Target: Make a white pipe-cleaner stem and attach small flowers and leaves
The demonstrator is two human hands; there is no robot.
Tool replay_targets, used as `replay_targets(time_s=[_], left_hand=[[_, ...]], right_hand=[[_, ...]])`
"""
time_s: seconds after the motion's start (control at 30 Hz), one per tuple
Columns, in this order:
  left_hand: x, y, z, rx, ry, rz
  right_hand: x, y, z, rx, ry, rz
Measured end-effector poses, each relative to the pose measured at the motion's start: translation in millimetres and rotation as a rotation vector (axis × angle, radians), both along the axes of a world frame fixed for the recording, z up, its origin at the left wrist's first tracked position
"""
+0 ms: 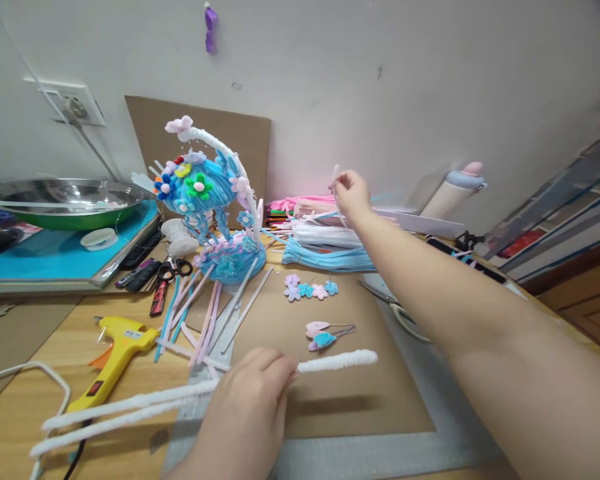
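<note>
Your left hand [255, 400] grips a white chenille rod [337, 362] crosswise | beyond it, your right hand [353, 198] pinches a near-upright pale strand [336, 175]

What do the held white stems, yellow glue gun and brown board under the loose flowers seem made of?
White stems: probably chenille, matte; their surface is fuzzy.
Yellow glue gun: seemingly hard plastic, smooth; its casing looks molded.
Brown board: likely cardboard, matte; plain, evenly brown.
</note>
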State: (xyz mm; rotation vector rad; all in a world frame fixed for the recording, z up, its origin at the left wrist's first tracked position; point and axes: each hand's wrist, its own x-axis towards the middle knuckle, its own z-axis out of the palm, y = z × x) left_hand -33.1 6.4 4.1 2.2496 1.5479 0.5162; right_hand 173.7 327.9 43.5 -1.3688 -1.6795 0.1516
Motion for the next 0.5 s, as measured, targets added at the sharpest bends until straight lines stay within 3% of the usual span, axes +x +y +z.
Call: replay_targets(time_s=[0.13, 0.2, 0.27, 0.37, 0.43, 0.5], left_hand=[[0.9, 0.8, 1.3, 0.006, -0.056, -0.026], [0.7, 0.2, 2.5, 0.051, -0.094, -0.056], [-0.2, -2.1, 4.6, 0.150, -0.150, -0.090], [-2.1, -9.5, 9.8, 0.345, -0.227, -0.107], [-3.0, -15.8, 14.0, 0.418, -0.265, -0.077], [-3.1, -21.3, 17.1, 0.443, -0.289, -0.064]], right_hand=[[-3.5, -23.8, 57.5, 0.173, 0.356, 0.136], [-9.5, -62.4, 83.7, 0.262, 0.325, 0.224], [-16.1, -117.5, 98.8, 0.361, 0.169, 0.316], [-21.2, -207.6, 93.5, 0.253, -0.270, 0.472], [-19.4, -254.8, 75.9, -0.007, -0.432, 0.580], [-14.4, -284.7, 56.5, -0.229, -0.462, 0.646]])
